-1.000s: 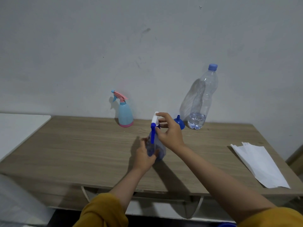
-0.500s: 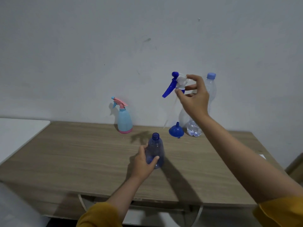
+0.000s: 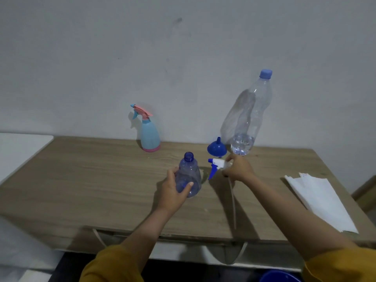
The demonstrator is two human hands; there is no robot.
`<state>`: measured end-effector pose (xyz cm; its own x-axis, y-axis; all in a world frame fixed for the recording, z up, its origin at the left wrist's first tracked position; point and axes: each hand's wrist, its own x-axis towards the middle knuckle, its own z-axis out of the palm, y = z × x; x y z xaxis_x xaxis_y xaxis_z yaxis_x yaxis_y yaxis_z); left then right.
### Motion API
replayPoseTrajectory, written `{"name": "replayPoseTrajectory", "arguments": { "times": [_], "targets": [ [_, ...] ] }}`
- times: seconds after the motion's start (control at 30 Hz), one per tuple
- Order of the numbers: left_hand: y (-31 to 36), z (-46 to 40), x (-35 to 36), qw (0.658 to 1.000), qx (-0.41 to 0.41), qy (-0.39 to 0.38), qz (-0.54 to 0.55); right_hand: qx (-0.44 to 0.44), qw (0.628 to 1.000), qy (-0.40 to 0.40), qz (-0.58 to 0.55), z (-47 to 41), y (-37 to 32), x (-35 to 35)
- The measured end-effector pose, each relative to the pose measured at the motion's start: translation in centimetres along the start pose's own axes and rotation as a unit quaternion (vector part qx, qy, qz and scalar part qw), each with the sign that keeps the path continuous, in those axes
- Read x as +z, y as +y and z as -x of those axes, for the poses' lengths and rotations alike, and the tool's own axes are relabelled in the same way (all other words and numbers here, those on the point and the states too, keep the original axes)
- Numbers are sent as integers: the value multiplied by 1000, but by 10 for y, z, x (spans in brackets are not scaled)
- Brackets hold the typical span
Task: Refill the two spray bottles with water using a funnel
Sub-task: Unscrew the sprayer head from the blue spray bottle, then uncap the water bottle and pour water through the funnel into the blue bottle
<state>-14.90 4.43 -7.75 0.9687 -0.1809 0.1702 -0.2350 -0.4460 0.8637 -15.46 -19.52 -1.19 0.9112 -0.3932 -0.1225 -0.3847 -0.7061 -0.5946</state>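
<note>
Plain grey wall, a wooden table (image 3: 81, 180) pushed against it, and the person working at its middle. Taking the uncapped blue spray bottle (image 3: 188, 176) as the landmark: the left hand (image 3: 173, 192) has fingers and thumb curled round its lower body, steadying it upright on the tabletop. Just right of it, the right hand (image 3: 237, 169) pinches the blue-and-white trigger head (image 3: 216, 166) low over the wood, its long dip tube (image 3: 233, 202) trailing toward the near edge; whether the head already touches the table I cannot tell.

Behind the bottle and slightly right stands the blue funnel (image 3: 216, 148), mouth down, and touching or just beside that a tall clear water bottle (image 3: 249, 117), capped, with only a little water in the bottom (hardly enough for two refills, I would guess). Farther back to the left, against the wall, the pale blue spray bottle with pink trigger (image 3: 149, 131) stands closed. Well to the right lie white paper sheets (image 3: 319, 200).

As for progress, it looks early: one bottle is opened but appears empty, the funnel is not yet seated, nothing poured, and the second bottle is untouched.

No brand, label or readable writing shows on anything.
</note>
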Motion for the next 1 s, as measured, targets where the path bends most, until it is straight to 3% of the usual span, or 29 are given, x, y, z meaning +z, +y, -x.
{"name": "replayPoseTrajectory", "arguments": {
  "times": [0.3, 0.37, 0.53, 0.63, 0.83, 1.0],
  "targets": [
    [-4, -5, 1, 999, -7, -11, 29, 41, 994, -98, 33, -11, 16, 21],
    [-1, -7, 0, 999, -14, -13, 34, 17, 992, -100, 70, -17, 15, 15],
    [11, -7, -2, 998, -36, -37, 45, -122, 981, -11, 149, -55, -1, -1],
    [20, -8, -3, 997, -39, -33, 52, -199, 946, -13, 256, -86, -14, -8],
    [25, -15, 0, 1000, -15, -13, 20, -269, 819, -94, 497, -145, -33, -7],
    [22, -11, 4, 999, 43, 23, -13, -260, 782, -156, 544, -168, -34, 5]
  ]
}}
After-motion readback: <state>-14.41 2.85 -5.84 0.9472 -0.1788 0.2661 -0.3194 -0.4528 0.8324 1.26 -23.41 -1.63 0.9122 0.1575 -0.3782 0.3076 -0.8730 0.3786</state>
